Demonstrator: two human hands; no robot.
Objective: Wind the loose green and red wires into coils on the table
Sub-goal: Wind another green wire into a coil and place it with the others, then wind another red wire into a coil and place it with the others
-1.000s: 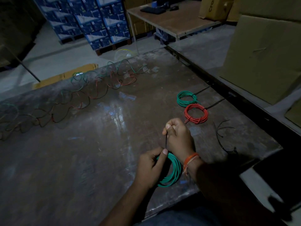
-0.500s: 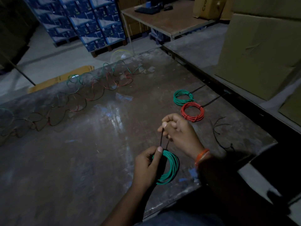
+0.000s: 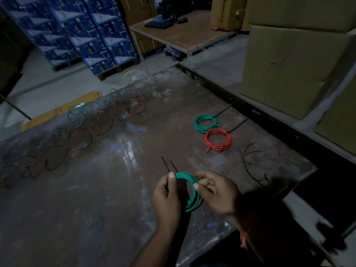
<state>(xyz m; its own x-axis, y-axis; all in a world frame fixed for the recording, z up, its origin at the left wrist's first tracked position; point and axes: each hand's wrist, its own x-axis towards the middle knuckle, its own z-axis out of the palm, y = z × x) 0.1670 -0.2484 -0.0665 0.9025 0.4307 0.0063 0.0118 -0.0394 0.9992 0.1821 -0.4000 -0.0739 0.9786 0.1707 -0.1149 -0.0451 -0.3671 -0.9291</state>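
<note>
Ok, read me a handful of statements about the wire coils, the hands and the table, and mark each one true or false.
1. Both hands hold the green coil: the left hand and the right hand. True.
2. Two finished coils lie on the table, a green one and a red one. True.
3. The finished red coil lies farther from the person than the finished green one. False: the red one is nearer.
4. All the wire is already coiled. False: loose green and red wires lie across the table's far side.
5. Black ties lie loose on the table. True.
</note>
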